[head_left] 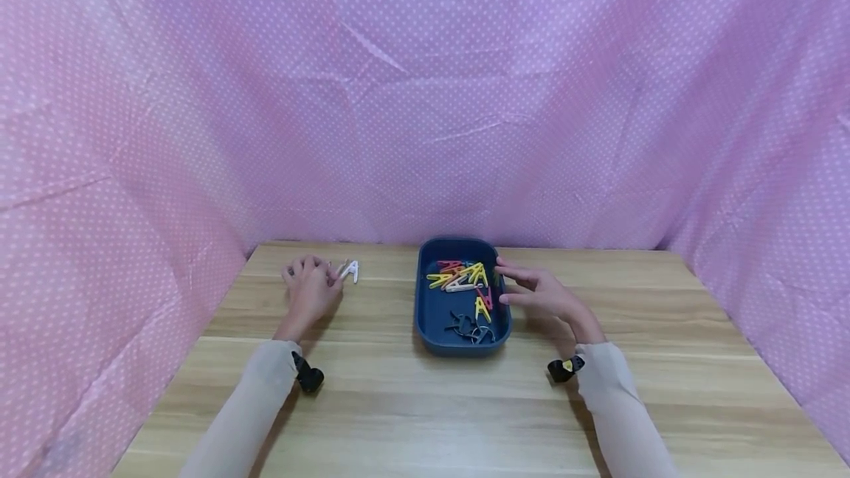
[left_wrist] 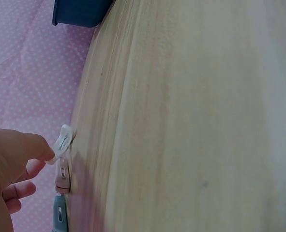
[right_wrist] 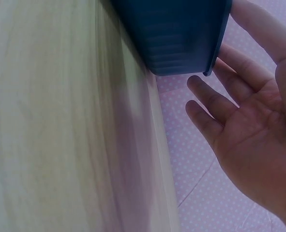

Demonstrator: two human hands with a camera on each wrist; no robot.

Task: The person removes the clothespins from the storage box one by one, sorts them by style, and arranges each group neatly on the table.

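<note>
Row at left on the table (head_left: pixel 372 404): teal clip (left_wrist: pixel 60 215), pink clip (left_wrist: pixel 62 179), then white clip (left_wrist: pixel 63 139), tilted out of line with the other two. Left hand (head_left: pixel 311 292) is over them, thumb tip against the white clip's hand-side end; index hidden behind, so cannot tell if it pinches. Judgement: light fingertip control there, other fingers held back, else the pink clip, just beside, may get knocked; off-centre pressure could make so small a piece skid. Farther right, well apart, box (head_left: pixel 462 351) with a loose mix of coloured clips (head_left: pixel 458 288), dark pieces (head_left: pixel 465 327) towards its near end. Right hand (head_left: pixel 544 297), fingers spread, is at the box's right rim. Soft touch advisable: a hard push might slide the box.
</note>
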